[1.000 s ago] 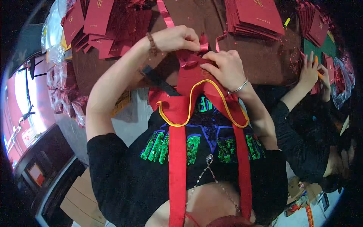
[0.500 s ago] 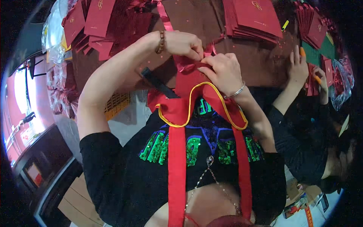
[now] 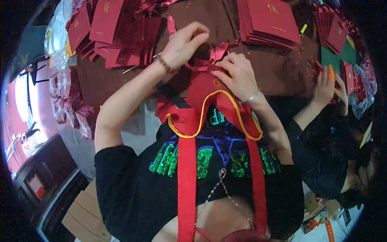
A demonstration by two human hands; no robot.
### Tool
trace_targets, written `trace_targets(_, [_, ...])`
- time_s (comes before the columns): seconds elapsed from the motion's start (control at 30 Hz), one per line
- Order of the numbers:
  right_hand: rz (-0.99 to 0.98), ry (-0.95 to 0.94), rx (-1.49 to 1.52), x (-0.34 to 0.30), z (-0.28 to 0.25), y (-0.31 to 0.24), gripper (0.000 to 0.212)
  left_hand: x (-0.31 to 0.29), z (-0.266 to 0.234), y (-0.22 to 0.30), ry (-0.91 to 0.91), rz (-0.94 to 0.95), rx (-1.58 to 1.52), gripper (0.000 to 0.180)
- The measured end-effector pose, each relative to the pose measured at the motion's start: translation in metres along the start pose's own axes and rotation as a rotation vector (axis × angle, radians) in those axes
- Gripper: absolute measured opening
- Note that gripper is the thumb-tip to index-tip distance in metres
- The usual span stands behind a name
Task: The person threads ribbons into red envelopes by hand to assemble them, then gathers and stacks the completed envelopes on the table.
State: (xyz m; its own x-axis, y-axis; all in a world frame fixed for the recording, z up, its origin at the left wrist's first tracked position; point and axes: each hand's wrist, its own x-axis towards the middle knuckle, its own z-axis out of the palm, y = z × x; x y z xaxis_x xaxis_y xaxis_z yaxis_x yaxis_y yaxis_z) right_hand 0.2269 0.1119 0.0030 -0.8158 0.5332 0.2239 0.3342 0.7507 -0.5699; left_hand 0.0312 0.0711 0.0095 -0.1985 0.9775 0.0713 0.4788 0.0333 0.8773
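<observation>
A dark red paper gift bag (image 3: 209, 80) with a gold emblem stands upright against my red apron (image 3: 183, 121) at the table's near edge. My right hand (image 3: 241, 76) grips its upper right part, thumb on the near face and fingers bent over the top. Pink-red ribbon (image 3: 218, 52) sticks up from the bag's top in loose loops beside those fingers. My left hand (image 3: 183, 45) is raised above and left of the bag, fingers curved and apart from the thumb, with nothing visible between them. A black strap-like handle (image 3: 171, 94) pokes out of the apron pocket.
Dark red bag stacks lie at the far left (image 3: 105, 22) and far right (image 3: 271, 22) of the brown-covered table (image 3: 201, 18). A yellow marker (image 3: 303, 29) lies near the right stack. At right, another person's hands (image 3: 324, 86), with orange finger covers, work close by.
My left hand has let go of the ribbon and moved up and left, away from the bag. My right hand stays on the bag. The other person's hands have shifted slightly.
</observation>
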Motion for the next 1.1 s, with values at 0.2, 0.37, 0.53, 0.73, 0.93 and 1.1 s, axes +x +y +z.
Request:
trace_targets(0.2, [-0.023,0.064,-0.145,-0.002,-0.003,-0.005,0.025,-0.034,-0.001,-0.006,-0.223,0.062,0.187,0.011])
trace_targets(0.37, [0.067,0.012,-0.164,-0.025,-0.026,0.002,0.028,-0.035,-0.003,-0.005,-0.242,0.137,0.181,0.011])
trace_targets(0.53, [0.399,-0.054,0.272,-0.042,-0.035,0.015,0.026,-0.018,-0.015,-0.016,-0.341,0.239,0.043,0.013])
trace_targets(0.73, [0.314,-0.025,0.294,-0.056,-0.025,0.037,0.024,0.040,-0.041,-0.044,0.125,-0.073,1.321,0.020])
trace_targets(0.93, [0.779,-0.141,0.877,-0.048,-0.023,0.028,0.027,0.051,-0.038,-0.063,0.083,0.174,1.266,0.019])
trace_targets(1.1, [0.796,-0.190,0.830,-0.039,-0.020,0.039,0.027,0.038,-0.032,-0.059,0.203,0.127,1.050,0.020])
